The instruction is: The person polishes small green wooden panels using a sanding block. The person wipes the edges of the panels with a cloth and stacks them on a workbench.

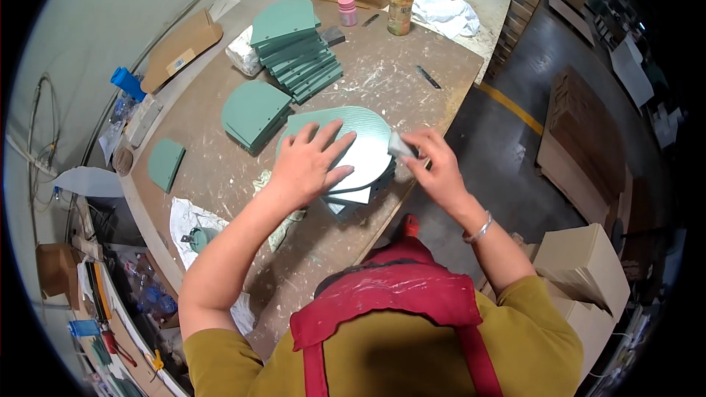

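Observation:
A green panel with a rounded end (368, 140) lies on top of a small stack near the table's right edge, its surface shining in the light. My left hand (309, 162) rests flat on it with fingers spread. Between the thumb and fingers of my right hand (435, 165) is a small grey folded pad (399, 145), held at the panel's curved right rim. Whether the pad is sandpaper or cloth I cannot tell. Beyond my left hand sit a short stack of green panels (254, 112) and a taller, fanned stack (298, 51).
On the brown table (382, 66) stand a pink jar (347, 11) and a drink bottle (400, 7); a dark pen-like tool (428, 77) lies right of them. A small green piece (166, 163) and a cup (202, 239) are at left. Cardboard boxes (577, 265) stand right of me.

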Motion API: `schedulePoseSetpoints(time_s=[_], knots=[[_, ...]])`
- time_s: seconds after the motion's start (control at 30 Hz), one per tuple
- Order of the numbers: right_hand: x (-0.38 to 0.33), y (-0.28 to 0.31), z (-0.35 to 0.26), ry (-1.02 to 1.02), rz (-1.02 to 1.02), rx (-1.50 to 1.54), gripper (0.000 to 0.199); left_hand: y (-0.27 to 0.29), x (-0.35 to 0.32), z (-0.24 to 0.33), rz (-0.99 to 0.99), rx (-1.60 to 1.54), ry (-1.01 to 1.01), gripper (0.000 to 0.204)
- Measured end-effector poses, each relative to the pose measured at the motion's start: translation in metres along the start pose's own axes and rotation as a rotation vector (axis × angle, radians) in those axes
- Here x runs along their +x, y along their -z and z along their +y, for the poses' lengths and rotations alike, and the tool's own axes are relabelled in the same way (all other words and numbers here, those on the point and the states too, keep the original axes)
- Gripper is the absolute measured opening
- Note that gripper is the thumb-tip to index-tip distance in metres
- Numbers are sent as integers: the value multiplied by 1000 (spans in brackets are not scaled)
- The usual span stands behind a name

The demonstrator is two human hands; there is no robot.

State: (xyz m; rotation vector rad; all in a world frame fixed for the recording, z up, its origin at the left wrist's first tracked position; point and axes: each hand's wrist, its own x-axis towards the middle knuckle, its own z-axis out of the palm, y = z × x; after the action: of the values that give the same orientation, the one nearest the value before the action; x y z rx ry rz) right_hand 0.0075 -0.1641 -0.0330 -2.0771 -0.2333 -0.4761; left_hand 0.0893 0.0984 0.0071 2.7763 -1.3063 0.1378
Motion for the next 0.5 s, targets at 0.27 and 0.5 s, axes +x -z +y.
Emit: schedulePoseSetpoints(time_s=[0.27,0.5], knots=[[-13,14,-24,-14,-31,60,32,20,11,-6,-116,-102,122,66],[25,6,0,56,-10,47,31,3,3,-32,-86,-61,-147,67]])
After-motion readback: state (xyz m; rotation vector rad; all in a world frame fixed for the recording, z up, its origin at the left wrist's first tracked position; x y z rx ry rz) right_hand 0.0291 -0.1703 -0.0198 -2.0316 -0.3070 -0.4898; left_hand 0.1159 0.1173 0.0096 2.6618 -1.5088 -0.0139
